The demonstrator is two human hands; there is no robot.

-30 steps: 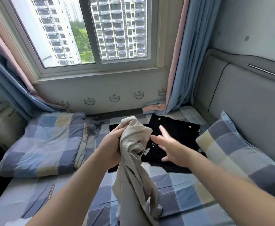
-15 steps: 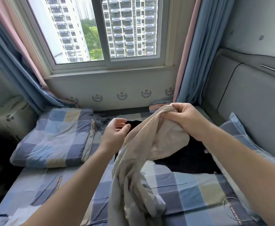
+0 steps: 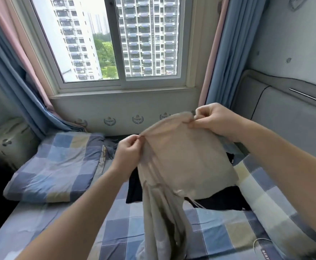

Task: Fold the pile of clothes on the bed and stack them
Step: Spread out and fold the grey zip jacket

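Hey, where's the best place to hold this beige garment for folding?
Its top edge, one pinch at each end, from the outer sides, as the left hand and right hand do: the beige garment hangs flat below that edge, bunched lower down.

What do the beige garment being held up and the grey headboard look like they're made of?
Beige garment: thin, soft fabric, woven or knit, with a matte finish; it drapes limply and hangs in loose folds. Grey headboard: probably padded upholstery in matte cloth or faux leather; it shows panel seams and dark piping.
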